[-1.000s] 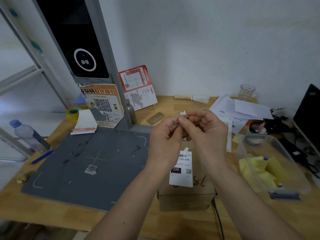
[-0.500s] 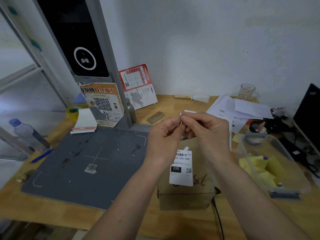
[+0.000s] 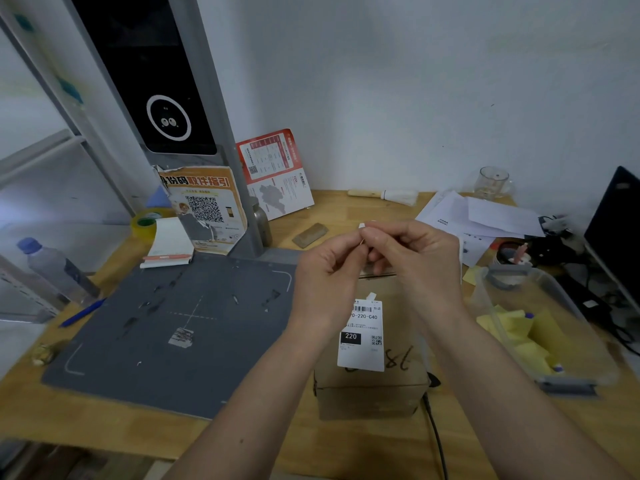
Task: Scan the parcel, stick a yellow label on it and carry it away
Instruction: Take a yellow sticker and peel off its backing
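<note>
Both hands have stayed close together at the middle of the frame, barely shifted. Left hand (image 3: 327, 271) and right hand (image 3: 412, 261) pinch a small white slip (image 3: 362, 226), maybe label backing; it is too tiny to tell. Below them, lower middle, the brown parcel (image 3: 374, 386) sits on the wooden table (image 3: 114, 431) beside the grey scanner mat (image 3: 166, 334).

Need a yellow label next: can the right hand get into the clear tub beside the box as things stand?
Probably yes: the clear tub is open-topped, nothing covering its yellow labels, but the right hand is pinching a small strip.
</note>
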Demonstrator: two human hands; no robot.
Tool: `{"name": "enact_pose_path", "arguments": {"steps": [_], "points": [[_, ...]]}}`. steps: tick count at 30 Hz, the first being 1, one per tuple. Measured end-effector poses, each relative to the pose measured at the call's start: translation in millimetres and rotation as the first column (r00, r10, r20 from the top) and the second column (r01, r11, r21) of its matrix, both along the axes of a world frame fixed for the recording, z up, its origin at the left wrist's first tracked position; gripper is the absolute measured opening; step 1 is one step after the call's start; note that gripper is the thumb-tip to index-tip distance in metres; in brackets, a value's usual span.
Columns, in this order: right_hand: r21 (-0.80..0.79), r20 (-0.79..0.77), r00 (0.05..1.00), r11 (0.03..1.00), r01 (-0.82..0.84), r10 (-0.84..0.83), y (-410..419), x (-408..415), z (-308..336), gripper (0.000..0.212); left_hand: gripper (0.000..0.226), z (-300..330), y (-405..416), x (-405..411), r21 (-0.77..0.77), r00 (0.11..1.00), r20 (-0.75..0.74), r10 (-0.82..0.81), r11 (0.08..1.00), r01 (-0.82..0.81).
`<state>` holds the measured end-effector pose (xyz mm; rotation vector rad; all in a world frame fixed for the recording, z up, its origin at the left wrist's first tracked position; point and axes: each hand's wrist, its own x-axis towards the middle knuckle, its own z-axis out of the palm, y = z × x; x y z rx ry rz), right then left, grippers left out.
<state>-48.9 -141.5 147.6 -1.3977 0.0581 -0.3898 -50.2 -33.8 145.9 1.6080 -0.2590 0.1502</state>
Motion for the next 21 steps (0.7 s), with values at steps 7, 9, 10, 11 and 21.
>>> {"name": "enact_pose_path", "arguments": {"steps": [7,9,10,11,21], "points": [[0.038,-0.021,0.999,0.999,-0.027,0.028,-2.3,0.2,-0.8,0.009,0.031,-0.4,-1.5,2.7,-0.054,1.0,-0.02,0.005,0.999,-0.006],[0.029,-0.023,0.999,0.999,-0.03,0.03,-2.3,0.5,-0.9,0.012,0.032,-1.8,-1.7,4.2,-0.061,1.0,-0.021,0.014,0.998,-0.015],[0.019,-0.026,0.999,0.999,-0.032,0.032,-2.1,0.6,-1.2,0.013,0.033,-2.4,-1.8,4.6,-0.061,1.0,-0.022,0.016,0.998,-0.018],[0.013,-0.028,0.999,0.999,-0.034,0.034,-2.0,0.1,-1.4,0.014,0.033,-3.2,-1.9,4.8,-0.06,1.0,-0.023,0.019,0.998,-0.021],[0.007,0.014,1.0,1.0,-0.018,0.018,2.1,-3.7,-0.7,0.014,0.033,-5.3,-0.9,3.7,-0.04,1.0,-0.006,0.024,0.999,-0.024]]}}
